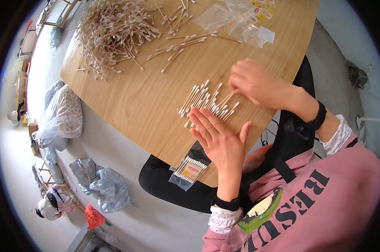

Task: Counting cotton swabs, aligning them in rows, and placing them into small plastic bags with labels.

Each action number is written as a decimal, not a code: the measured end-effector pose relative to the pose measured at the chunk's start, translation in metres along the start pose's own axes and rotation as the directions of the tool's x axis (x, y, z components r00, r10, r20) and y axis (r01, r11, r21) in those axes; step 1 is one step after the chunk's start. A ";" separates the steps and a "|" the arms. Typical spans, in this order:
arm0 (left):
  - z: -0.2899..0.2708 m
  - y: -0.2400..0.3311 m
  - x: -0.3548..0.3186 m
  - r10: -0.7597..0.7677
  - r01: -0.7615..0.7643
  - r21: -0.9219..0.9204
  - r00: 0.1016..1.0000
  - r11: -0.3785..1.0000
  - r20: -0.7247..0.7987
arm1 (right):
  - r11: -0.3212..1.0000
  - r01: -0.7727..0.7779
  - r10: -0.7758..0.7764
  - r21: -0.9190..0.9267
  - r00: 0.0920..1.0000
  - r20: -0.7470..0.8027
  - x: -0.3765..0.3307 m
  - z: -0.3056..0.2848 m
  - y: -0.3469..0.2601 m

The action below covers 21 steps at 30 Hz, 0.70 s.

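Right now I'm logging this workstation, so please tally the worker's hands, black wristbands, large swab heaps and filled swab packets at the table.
Hands: 2 (left hand, right hand)
Black wristbands: 2 (left wristband, right wristband)
Large swab heap: 1
Filled swab packet: 1
Total: 6

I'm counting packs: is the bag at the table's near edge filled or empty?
Filled: the bag shows cotton swabs and a yellow card through clear plastic.

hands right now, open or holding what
Left hand: open, fingers spread over the cotton swabs.
Right hand: closed, pinching a few of them.
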<state>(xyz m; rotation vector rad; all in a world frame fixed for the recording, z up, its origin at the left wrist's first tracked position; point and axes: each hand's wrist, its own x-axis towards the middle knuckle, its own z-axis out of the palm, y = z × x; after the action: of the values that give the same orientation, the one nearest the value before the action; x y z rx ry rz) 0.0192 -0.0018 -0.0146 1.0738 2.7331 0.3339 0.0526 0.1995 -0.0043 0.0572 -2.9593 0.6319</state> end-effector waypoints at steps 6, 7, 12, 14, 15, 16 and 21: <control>-0.005 -0.002 -0.001 -0.014 0.014 -0.076 1.000 0.997 0.001 | 0.991 -0.046 0.051 -0.123 0.998 0.031 -0.038 -0.025 0.022; -0.009 -0.003 -0.002 -0.020 0.018 -0.143 1.000 0.990 -0.009 | 0.992 -0.040 0.044 -0.123 0.998 0.033 -0.041 -0.025 0.020; -0.031 -0.017 -0.017 -0.120 0.024 -0.478 0.978 0.878 -0.172 | 0.992 0.117 -0.118 -0.050 0.993 -0.011 -0.043 -0.009 -0.021; -0.037 -0.023 -0.020 -0.302 0.034 -0.727 0.922 0.685 -0.241 | 0.992 0.116 -0.120 -0.044 0.987 -0.109 -0.026 0.010 -0.034; -0.033 -0.025 -0.021 -0.359 -0.012 -0.794 0.888 0.608 -0.288 | 0.992 0.119 -0.124 -0.036 0.971 -0.203 -0.018 0.017 -0.039; -0.033 -0.024 -0.022 -0.360 -0.010 -0.792 0.888 0.611 -0.288 | 0.992 0.120 -0.124 -0.032 0.971 -0.205 -0.013 0.018 -0.040; -0.033 -0.020 -0.020 -0.556 -0.061 -0.946 0.796 0.318 -0.238 | 0.984 0.065 -0.037 0.163 0.985 -0.170 -0.012 0.001 -0.037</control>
<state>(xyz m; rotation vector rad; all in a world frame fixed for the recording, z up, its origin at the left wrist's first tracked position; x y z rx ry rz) 0.0123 -0.0341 0.0129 0.1344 2.2208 2.1058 0.0662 0.1653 0.0082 0.0906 -2.7296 0.8344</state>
